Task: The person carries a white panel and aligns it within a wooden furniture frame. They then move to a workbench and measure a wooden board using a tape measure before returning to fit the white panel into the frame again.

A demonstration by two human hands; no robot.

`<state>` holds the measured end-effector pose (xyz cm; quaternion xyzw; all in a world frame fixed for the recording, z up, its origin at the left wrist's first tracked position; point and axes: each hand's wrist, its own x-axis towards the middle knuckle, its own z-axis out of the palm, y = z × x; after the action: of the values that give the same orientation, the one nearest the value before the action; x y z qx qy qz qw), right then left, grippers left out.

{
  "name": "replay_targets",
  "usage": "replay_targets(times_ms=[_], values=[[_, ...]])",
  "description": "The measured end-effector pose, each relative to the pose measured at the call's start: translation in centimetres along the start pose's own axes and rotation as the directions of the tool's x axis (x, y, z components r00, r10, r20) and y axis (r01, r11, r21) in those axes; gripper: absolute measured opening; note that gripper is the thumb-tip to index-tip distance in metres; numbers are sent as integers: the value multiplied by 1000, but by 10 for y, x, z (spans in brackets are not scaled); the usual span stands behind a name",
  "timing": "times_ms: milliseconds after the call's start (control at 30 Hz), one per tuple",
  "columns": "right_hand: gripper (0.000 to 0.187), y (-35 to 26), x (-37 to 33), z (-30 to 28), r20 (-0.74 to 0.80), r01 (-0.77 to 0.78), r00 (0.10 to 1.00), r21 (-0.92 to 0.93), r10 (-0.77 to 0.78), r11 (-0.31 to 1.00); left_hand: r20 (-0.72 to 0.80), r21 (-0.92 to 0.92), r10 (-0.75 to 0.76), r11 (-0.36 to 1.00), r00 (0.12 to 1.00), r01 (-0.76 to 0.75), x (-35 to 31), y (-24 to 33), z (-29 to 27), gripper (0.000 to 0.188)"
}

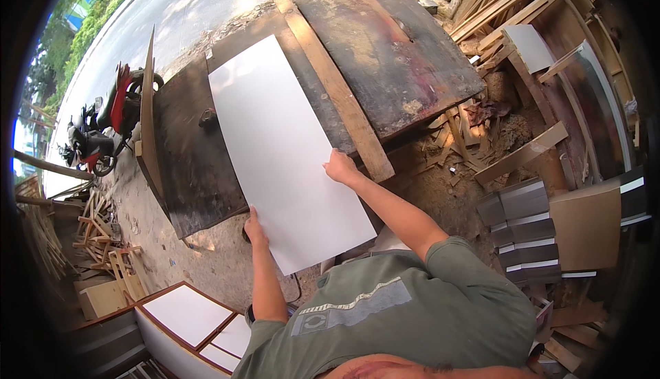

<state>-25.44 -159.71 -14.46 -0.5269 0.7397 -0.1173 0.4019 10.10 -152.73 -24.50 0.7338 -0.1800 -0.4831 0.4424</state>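
A long white rectangular panel (285,145) lies slantwise over the dark, stained worktable (185,166), its near end sticking out past the table edge toward my body. My left hand (254,228) is closed on the panel's left edge, near the table's front corner. On the opposite edge my right hand (340,168) grips the panel, thumb on top and the fingers partly hidden. Just right of that hand is the near end of a wooden plank (337,90), which runs across the tabletop beside the panel.
Scrap wood (467,131) and sawdust litter the ground at right, near stacked dark panels (519,231). A white-topped cabinet (189,313) stands at lower left. An upright board (148,117) flanks the table's left side; motorbikes (103,128) are parked beyond it.
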Motion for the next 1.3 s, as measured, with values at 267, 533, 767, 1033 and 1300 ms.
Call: replay_targets(times_ms=[267,533,767,1033,1300], values=[[30,24,-64,-76,-150,143,975,-155,-166,978,-227,740,452,656,863,-149,-28,46,15,61],[48,232,-104,-41,-323,142,945,250,-56,958,441,188,751,457,490,-869,-105,120,280,40],[65,233,-35,30,-345,376,910,462,-227,803,406,565,715,293,568,-772,-31,40,446,80],[38,232,-8,61,-337,326,932,612,-135,721,448,645,631,263,634,-718,-49,52,451,93],[28,234,-22,59,-289,197,957,551,-36,811,445,636,611,299,655,-711,-51,54,454,98]])
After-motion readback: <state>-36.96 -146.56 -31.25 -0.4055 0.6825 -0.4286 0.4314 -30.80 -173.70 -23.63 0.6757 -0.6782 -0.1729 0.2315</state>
